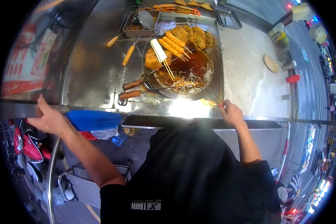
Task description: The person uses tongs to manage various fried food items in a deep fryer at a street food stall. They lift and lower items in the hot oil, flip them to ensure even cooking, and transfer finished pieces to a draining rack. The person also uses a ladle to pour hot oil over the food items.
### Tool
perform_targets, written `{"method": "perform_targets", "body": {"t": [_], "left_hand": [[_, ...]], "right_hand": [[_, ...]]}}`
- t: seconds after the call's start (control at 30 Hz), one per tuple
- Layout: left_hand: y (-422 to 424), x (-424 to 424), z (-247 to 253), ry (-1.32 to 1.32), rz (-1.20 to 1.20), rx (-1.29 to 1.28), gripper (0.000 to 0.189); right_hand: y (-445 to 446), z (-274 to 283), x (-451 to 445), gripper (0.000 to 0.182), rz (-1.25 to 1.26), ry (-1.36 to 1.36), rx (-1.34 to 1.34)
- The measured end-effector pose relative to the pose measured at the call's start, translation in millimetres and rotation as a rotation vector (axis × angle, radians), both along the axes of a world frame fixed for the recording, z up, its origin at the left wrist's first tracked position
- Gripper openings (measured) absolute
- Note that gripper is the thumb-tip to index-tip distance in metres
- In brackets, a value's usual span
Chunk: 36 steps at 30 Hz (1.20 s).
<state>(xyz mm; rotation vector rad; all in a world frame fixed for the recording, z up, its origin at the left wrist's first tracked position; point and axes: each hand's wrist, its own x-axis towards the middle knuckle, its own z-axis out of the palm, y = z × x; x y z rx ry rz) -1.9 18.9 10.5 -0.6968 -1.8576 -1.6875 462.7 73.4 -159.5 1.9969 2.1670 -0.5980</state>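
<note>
At the front right of the fryer, my right hand [232, 113] grips a pair of long thin metal cooking sticks or tongs [210, 93] with red ends. Their far ends reach into the bubbling oil [194, 63] of a round pan [172, 96]. Something golden fries in the foam, its kind unclear. Above the oil a wire rack [221, 46] holds browned fried pieces [199, 38], skewered sausages [170, 46] and a pale block on two sticks [158, 50]. My left hand [50, 119] rests on the counter's front edge at far left, thumb and fingers apart, holding nothing.
Two wooden-handled tools [130, 94] jut over the pan's left rim. A wooden-handled skimmer [128, 55] lies behind them, near a wire basket [141, 23]. A blue cloth [92, 119] hangs at the front edge. Bottles [293, 78] line the right side.
</note>
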Motion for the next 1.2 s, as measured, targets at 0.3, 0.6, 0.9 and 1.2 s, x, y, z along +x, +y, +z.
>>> {"method": "perform_targets", "body": {"t": [0.3, 0.6, 0.9, 1.2], "left_hand": [[1, -2, -1, 0.021, -0.07, -0.002, 0.032], [-2, -10, -6, 0.066, -0.069, 0.0, 0.028], [1, 1, -4, 0.035, -0.089, 0.053, 0.03], [1, 6, 1, 0.048, -0.037, -0.001, 0.034]], "right_hand": [[28, -2, -3, 0.029, 0.283, -0.263, 0.068], [43, -2, -8, 0.033, 0.378, -0.325, 0.022], [48, 3, -10, 0.034, 0.368, -0.379, -0.027], [37, 18, -11, 0.03, 0.322, -0.332, -0.043]]}}
